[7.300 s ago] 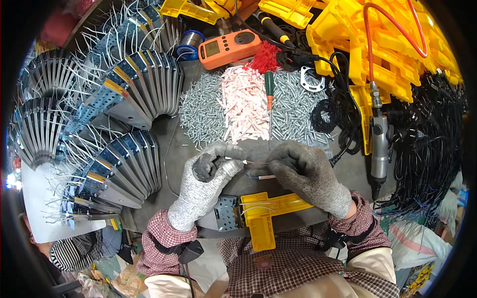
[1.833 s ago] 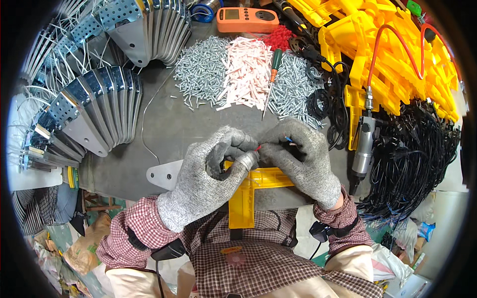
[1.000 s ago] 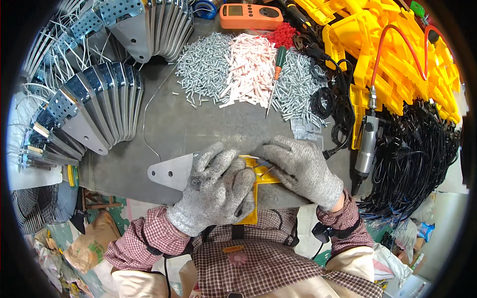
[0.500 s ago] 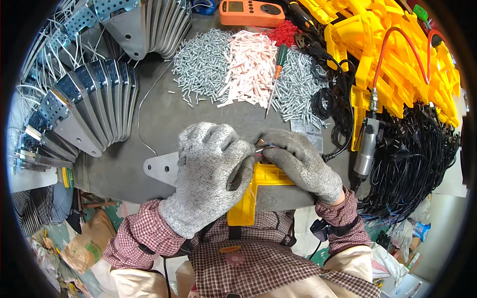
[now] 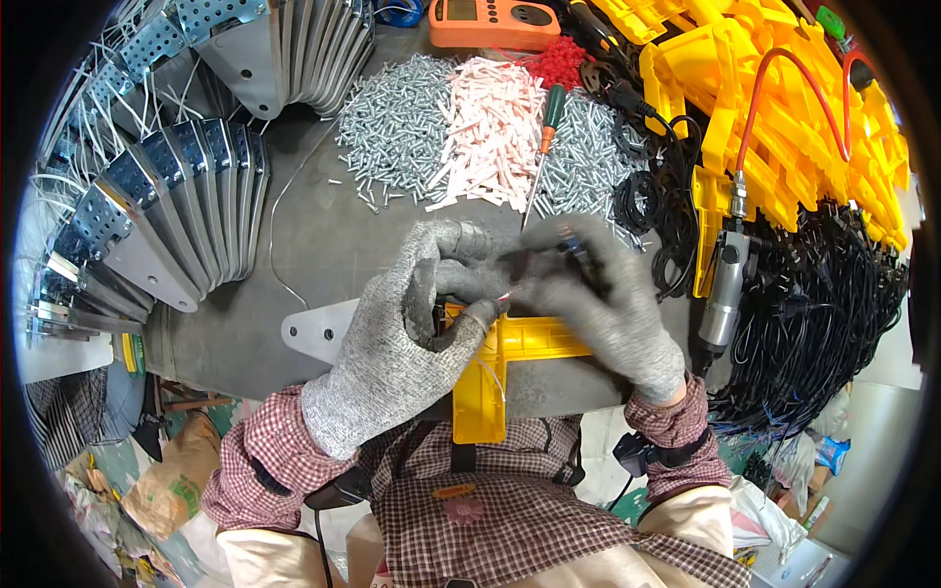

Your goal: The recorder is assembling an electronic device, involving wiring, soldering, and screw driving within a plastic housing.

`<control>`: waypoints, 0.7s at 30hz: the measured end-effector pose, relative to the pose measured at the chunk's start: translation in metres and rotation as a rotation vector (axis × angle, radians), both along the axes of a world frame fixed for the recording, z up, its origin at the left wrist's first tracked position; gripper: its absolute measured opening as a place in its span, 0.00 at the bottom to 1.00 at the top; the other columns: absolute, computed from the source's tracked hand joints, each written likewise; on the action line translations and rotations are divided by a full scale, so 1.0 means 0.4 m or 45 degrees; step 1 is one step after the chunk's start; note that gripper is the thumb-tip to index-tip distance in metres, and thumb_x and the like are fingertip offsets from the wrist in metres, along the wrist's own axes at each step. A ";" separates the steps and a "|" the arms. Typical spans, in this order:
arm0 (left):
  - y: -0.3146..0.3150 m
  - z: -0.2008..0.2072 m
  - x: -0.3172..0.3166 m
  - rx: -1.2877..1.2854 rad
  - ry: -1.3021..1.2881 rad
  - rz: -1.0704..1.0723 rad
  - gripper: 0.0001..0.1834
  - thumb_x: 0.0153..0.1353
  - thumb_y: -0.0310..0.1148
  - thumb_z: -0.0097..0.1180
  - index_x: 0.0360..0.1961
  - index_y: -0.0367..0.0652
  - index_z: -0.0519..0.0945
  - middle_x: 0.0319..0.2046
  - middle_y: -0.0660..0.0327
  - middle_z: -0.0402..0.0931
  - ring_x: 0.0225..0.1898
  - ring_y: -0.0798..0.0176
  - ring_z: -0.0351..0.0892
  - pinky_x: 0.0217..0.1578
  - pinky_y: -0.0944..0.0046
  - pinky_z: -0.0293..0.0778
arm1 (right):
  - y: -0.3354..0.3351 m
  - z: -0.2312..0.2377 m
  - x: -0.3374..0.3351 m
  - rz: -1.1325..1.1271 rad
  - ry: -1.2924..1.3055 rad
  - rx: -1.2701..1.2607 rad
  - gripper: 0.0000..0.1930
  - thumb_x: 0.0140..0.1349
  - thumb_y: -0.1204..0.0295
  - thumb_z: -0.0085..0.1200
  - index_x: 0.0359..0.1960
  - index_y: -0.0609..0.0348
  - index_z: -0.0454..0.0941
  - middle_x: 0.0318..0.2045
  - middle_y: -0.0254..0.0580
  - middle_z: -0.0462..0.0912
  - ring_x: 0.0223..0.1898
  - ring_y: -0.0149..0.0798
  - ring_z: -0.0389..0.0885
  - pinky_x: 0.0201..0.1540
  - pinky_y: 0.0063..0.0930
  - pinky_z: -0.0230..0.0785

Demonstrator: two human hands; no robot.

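Note:
In a grey knit glove, my left hand (image 5: 392, 333) is closed, thumb and fingers pinching a thin wire (image 5: 505, 297) whose reddish-white end shows at the fingertips. My right hand (image 5: 613, 314), gloved too, is smeared by motion just to the right. Something blue, perhaps a wire end (image 5: 570, 243), shows among its fingers, and its grip cannot be made out. Below both hands lies a yellow plastic housing (image 5: 477, 407) at the table's near edge, a pale wire running along it. A flat grey metal bracket (image 5: 319, 333) with holes pokes out left of my left hand.
Piles of screws (image 5: 397, 122) and pale pink sleeves (image 5: 490, 127) lie beyond, with a screwdriver (image 5: 546, 147) across them. An orange meter (image 5: 495, 24) stands behind. Stacked metal brackets (image 5: 196, 211) fill the left; yellow housings (image 5: 784, 108), a power driver (image 5: 725, 289) and black cables (image 5: 814, 323) the right.
My right hand has lifted and rotated, its fingers moving away from the pinch point. My left hand has turned so its thumb and fingers show. The yellow housing has barely shifted.

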State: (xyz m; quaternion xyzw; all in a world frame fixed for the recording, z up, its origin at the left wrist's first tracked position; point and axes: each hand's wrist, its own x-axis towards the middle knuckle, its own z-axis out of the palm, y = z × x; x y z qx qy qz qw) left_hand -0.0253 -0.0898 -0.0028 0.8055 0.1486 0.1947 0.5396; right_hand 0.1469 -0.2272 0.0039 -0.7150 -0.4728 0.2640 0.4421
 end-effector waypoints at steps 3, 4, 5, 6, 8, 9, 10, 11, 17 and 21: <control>0.002 0.001 0.000 -0.106 0.019 -0.041 0.07 0.60 0.20 0.63 0.40 0.37 0.82 0.53 0.55 0.74 0.54 0.61 0.78 0.53 0.63 0.78 | 0.001 -0.042 0.004 0.216 -0.194 0.131 0.13 0.67 0.66 0.60 0.49 0.58 0.80 0.38 0.45 0.82 0.39 0.43 0.85 0.39 0.35 0.76; 0.004 0.000 -0.001 -0.161 0.030 -0.050 0.07 0.60 0.20 0.63 0.40 0.37 0.82 0.53 0.55 0.74 0.55 0.61 0.78 0.53 0.63 0.78 | -0.005 -0.035 0.001 0.213 -0.206 0.057 0.12 0.68 0.67 0.60 0.49 0.59 0.80 0.39 0.46 0.82 0.40 0.43 0.85 0.40 0.35 0.75; 0.008 -0.001 -0.003 -0.129 0.038 -0.068 0.07 0.61 0.20 0.63 0.40 0.37 0.82 0.53 0.55 0.74 0.55 0.62 0.78 0.54 0.63 0.78 | -0.008 -0.029 -0.003 0.212 -0.214 -0.020 0.12 0.68 0.67 0.59 0.48 0.59 0.80 0.40 0.47 0.82 0.42 0.43 0.84 0.41 0.35 0.75; 0.015 -0.003 -0.005 -0.098 0.045 -0.087 0.07 0.61 0.21 0.63 0.41 0.37 0.82 0.53 0.55 0.73 0.55 0.62 0.78 0.54 0.63 0.78 | -0.006 -0.023 -0.005 0.161 -0.021 -0.084 0.12 0.69 0.67 0.58 0.48 0.60 0.79 0.39 0.47 0.81 0.41 0.42 0.84 0.41 0.34 0.75; 0.017 -0.004 -0.007 -0.183 0.076 -0.079 0.07 0.61 0.21 0.63 0.41 0.37 0.83 0.53 0.56 0.74 0.56 0.63 0.77 0.54 0.64 0.77 | 0.002 -0.013 -0.006 0.059 0.361 -0.208 0.11 0.71 0.68 0.55 0.48 0.61 0.78 0.37 0.47 0.80 0.39 0.40 0.83 0.41 0.33 0.74; 0.014 -0.004 -0.008 -0.300 0.099 -0.053 0.07 0.61 0.21 0.64 0.41 0.37 0.84 0.53 0.56 0.74 0.55 0.63 0.77 0.55 0.64 0.77 | 0.005 -0.012 -0.003 -0.011 0.395 -0.186 0.10 0.72 0.68 0.53 0.48 0.62 0.77 0.36 0.46 0.79 0.37 0.38 0.82 0.40 0.31 0.74; 0.012 -0.004 -0.009 -0.417 0.121 -0.025 0.07 0.61 0.22 0.64 0.41 0.38 0.84 0.52 0.57 0.74 0.55 0.64 0.77 0.55 0.65 0.77 | 0.008 -0.012 -0.001 -0.080 0.429 -0.164 0.10 0.72 0.69 0.51 0.48 0.62 0.76 0.34 0.45 0.79 0.35 0.36 0.81 0.39 0.30 0.74; 0.013 0.000 -0.007 -0.403 0.117 -0.028 0.07 0.62 0.22 0.64 0.41 0.38 0.84 0.52 0.57 0.74 0.55 0.64 0.77 0.55 0.65 0.77 | 0.007 -0.009 -0.001 -0.155 0.459 -0.142 0.10 0.73 0.70 0.50 0.48 0.63 0.76 0.32 0.43 0.78 0.33 0.35 0.80 0.39 0.29 0.73; 0.027 -0.006 -0.008 -0.021 0.033 -0.095 0.10 0.64 0.24 0.63 0.46 0.36 0.79 0.51 0.58 0.74 0.52 0.66 0.80 0.55 0.67 0.77 | 0.009 -0.021 -0.002 0.014 0.900 -0.133 0.11 0.73 0.72 0.49 0.51 0.66 0.76 0.40 0.38 0.82 0.39 0.27 0.81 0.44 0.23 0.75; 0.026 0.001 -0.007 -0.278 0.112 -0.102 0.16 0.65 0.25 0.63 0.51 0.35 0.74 0.52 0.58 0.75 0.52 0.67 0.82 0.55 0.66 0.77 | 0.018 0.003 0.004 0.127 0.970 -0.113 0.14 0.70 0.72 0.55 0.54 0.67 0.78 0.44 0.39 0.85 0.45 0.27 0.82 0.51 0.22 0.76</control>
